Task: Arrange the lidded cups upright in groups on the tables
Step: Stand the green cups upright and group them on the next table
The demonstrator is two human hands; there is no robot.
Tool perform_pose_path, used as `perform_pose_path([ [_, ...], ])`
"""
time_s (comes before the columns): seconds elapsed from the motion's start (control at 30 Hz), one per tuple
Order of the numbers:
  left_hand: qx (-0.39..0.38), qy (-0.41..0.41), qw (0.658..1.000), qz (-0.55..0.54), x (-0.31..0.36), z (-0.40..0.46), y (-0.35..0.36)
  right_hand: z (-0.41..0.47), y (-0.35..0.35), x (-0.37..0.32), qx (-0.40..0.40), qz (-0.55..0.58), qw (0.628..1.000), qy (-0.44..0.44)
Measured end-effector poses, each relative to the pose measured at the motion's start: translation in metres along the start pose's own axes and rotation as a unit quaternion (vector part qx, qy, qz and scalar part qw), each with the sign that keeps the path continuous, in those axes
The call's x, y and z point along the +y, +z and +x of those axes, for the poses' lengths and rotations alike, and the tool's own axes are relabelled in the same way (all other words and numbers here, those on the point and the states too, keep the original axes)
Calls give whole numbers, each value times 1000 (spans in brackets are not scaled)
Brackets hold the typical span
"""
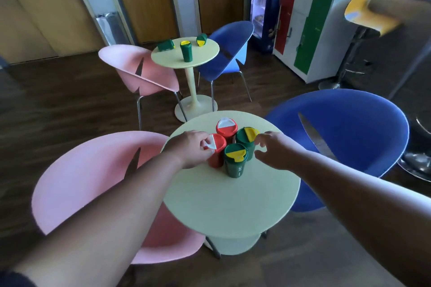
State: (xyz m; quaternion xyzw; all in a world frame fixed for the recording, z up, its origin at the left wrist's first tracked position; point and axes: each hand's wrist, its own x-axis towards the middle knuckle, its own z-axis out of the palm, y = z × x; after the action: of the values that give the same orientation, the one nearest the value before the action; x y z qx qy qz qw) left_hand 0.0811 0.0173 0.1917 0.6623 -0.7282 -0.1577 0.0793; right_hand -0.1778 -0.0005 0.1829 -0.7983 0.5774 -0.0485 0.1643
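Bare forearms reach in from 7 and 5 o'clock over near round table (233, 205), smooth pale-green top. Left hand (189, 150): fingers curled, pinching white flap on lid of near red cup (217, 153). Right hand (271, 150): fingers loosely spread, holding nothing, fingertips just beside right green cup (246, 143); contact cannot be told.

Four lidded cups upright in tight cluster at table's 12 o'clock side, touching or nearly: near red cup, far red cup (226, 129) with white-and-red lid, right green cup and front green cup (235, 162), both with yellow-and-green lids. Plastic, tapered, matte.

Far round table (205, 58) at 12 o'clock: one green cup upright (186, 51), two green cups on their sides (166, 45) (201, 39).

Moulded shell chairs: pink chair (88, 184) at 9 o'clock, blue chair (349, 128) at 2 o'clock. Dark wood-plank floor (70, 104)
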Motion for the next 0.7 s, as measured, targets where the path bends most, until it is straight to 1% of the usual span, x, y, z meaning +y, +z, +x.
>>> perform_pose_path([
  [0.17,23,2,1000,15,-43,-43,-42,-17,-1,-68,16,-37,999,-15],
  [0.33,41,3,999,32,-128,-89,-88,-16,17,-168,52,-30,998,-23],
  [0.53,9,6,999,46,-246,-145,-123,-16,65,-297,41,3,999,-15],
  [0.7,2,-5,999,37,-311,-167,-143,-1,87,-369,10,8,1000,-17],
])
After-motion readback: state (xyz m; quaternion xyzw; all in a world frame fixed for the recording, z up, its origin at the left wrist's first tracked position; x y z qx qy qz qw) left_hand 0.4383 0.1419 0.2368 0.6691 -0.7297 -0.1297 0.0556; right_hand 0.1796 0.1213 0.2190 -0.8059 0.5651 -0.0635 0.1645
